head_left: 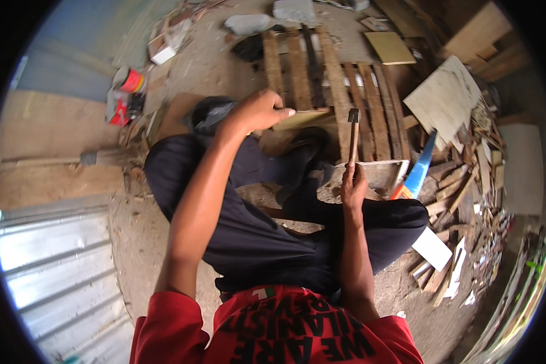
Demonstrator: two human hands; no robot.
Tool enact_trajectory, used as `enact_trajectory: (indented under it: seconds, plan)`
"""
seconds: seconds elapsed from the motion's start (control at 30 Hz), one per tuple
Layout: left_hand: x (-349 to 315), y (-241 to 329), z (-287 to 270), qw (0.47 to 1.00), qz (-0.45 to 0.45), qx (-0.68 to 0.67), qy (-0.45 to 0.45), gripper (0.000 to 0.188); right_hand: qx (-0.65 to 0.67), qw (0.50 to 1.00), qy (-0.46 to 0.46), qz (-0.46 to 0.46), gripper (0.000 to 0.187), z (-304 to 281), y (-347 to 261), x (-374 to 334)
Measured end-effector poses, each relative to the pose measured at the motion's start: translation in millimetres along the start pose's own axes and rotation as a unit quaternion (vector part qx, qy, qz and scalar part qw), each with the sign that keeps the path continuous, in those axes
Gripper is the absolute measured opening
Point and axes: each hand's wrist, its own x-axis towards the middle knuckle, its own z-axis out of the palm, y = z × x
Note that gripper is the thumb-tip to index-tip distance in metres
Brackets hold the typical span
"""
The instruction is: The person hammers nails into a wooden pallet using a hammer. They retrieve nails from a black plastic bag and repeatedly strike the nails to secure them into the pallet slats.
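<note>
A hammer (354, 141) with a wooden handle and dark head stands nearly upright in my right hand (353, 187), its head up beside the slats. My left hand (258, 113) is closed, its fingers curled in and its thumb pointing right. Whatever it may pinch is too small to make out. Just below that thumb lies a thin light-brown board (303, 119), partly hidden by my hand. Beyond both hands are rough wooden slats (333, 76) laid in rows like a pallet. My crossed legs in dark trousers are beneath my arms.
At right, a handsaw (420, 167) with a blue blade leans by a pile of scrap wood (458, 188). A pale square panel (444, 100) rests behind it. Far left are a red-and-yellow can (129, 80) and a broom (91, 159). Corrugated metal (60, 261) stands at lower left.
</note>
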Motion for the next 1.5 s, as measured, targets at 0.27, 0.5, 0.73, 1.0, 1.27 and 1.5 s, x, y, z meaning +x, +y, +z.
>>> enact_trajectory:
  seconds: [0.27,0.5,0.73,1.0,1.27,1.5]
  plan:
    - [-79.5,-78.8,-64.1,0.967,-0.151,0.204,-0.018,0.032,0.041,0.994,-0.091,-0.033,0.052,63.7,-65.3,-4.0]
    - [-52.1,-151.7,-14.4,0.954,-0.258,0.13,0.079,0.031,-0.06,0.99,-0.067,-0.108,0.044,82.8,-77.0,-13.8]
    - [-2.4,-178.9,-14.4,0.959,-0.267,0.071,0.055,0.029,-0.215,0.936,-0.038,-0.276,0.038,124.8,-66.6,68.8]
    - [-8.9,-172.4,-81.0,0.976,-0.098,0.18,-0.078,0.029,-0.38,0.852,-0.012,-0.359,0.041,128.3,-35.9,98.3]
    - [-40.9,-240.6,-59.8,0.984,-0.053,0.169,-0.013,0.071,-0.015,0.851,-0.305,-0.426,0.013,212.0,-180.1,5.5]
    - [-8.5,-213.7,-50.6,0.976,-0.065,0.207,-0.017,0.059,-0.123,0.844,-0.207,-0.48,0.037,263.3,-146.6,5.6]
